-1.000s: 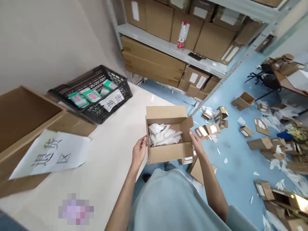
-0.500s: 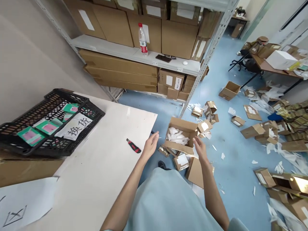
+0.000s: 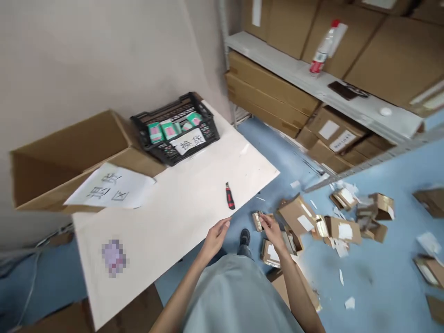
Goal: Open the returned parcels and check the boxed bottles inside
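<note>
My left hand (image 3: 217, 235) hovers by the front edge of the white table (image 3: 194, 203), fingers loosely extended and holding nothing. Over the floor to its right is my right hand (image 3: 273, 230), also empty, fingers slightly bent and apart. A black and red utility knife (image 3: 230, 196) lies on the table just beyond my left hand. Just past my right hand, a cardboard box (image 3: 297, 216) rests tilted among smaller boxes on the floor. A purple item (image 3: 114, 257), pixelated, lies at the table's near left.
A black crate (image 3: 175, 127) of green and pink packs and a large open carton (image 3: 69, 159) with a paper sign (image 3: 110, 187) stand at the table's back. Beyond is a shelf (image 3: 287, 69) with boxes and a bottle (image 3: 323, 50). Boxes and paper scraps litter the blue floor.
The view has swung left, showing the large carton and purple item. The open box with white paper is no longer between my hands, which are now closer together.
</note>
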The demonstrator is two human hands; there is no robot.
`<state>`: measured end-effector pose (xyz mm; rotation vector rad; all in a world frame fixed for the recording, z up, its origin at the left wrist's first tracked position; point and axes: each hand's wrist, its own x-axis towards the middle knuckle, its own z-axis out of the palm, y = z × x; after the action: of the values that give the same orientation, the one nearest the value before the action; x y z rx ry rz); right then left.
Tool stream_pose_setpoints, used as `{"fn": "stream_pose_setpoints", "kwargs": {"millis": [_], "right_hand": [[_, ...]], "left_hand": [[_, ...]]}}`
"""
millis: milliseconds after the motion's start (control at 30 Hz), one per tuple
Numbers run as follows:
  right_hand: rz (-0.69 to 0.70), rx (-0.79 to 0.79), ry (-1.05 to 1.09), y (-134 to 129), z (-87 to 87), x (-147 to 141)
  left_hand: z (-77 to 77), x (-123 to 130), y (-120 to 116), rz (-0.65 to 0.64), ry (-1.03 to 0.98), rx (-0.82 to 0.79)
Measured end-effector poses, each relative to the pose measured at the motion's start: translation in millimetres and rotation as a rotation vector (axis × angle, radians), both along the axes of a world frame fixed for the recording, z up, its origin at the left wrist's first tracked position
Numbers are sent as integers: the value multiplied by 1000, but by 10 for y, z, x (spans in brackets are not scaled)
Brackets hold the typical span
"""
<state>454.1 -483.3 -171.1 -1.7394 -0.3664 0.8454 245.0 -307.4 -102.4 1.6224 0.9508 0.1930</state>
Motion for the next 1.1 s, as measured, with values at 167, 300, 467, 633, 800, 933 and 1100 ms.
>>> {"fn": "stream_pose_setpoints", "kwargs": {"millis": [167, 300, 467, 633, 800, 933, 1100], "right_hand": [[268, 41, 54, 630, 45, -273], [456, 41, 90, 1014, 170, -675], [707, 58, 91, 1352, 399, -1410], [963, 56, 35, 1620, 620, -2446], [1210, 40, -3, 1755, 669, -3676], [1402, 10, -9, 1741, 578, -4597], [1637, -44, -43, 1749, 524, -5493]], "left_hand": [[194, -650, 10, 239, 0, 13], [313, -1153, -27, 434, -33, 33], [371, -1865, -163, 656, -95, 70], [364, -2809, -462, 869, -170, 97], [322, -3903, -922, 1119, -215, 95], [201, -4665, -1354, 1373, -212, 85], [-45, -5273, -1763, 1643, -221, 41]]}}
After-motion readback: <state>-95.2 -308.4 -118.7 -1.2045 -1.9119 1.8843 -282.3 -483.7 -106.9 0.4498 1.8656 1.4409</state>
